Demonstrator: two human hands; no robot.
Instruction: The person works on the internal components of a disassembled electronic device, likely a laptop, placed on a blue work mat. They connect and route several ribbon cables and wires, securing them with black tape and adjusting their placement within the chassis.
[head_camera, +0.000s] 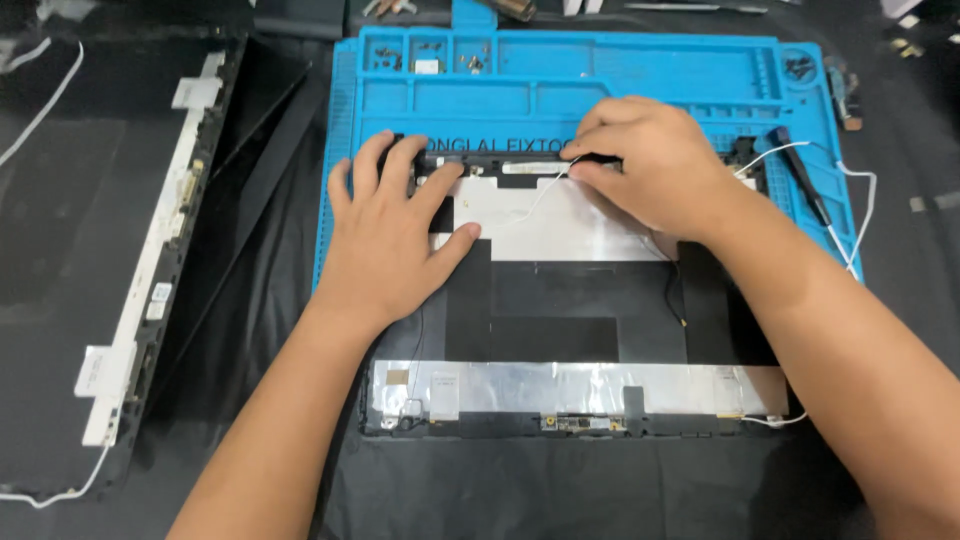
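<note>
A black laptop lid back cover (560, 320) lies inside-up on a blue repair mat (560, 90), with silver foil strips across its near and far parts. My left hand (390, 230) rests flat on the cover's far left, fingers reaching the black hinge bar (500, 157) along the far edge. My right hand (650, 165) presses on the same bar further right, fingertips pinching near a thin white cable (540, 195) that runs over the foil.
A detached display panel (110, 250) with a white edge strip lies at the left on black cloth. Small screws (430, 55) sit in the mat's top compartments. A black-handled tool (800, 175) and white wire (860, 200) lie at the mat's right edge.
</note>
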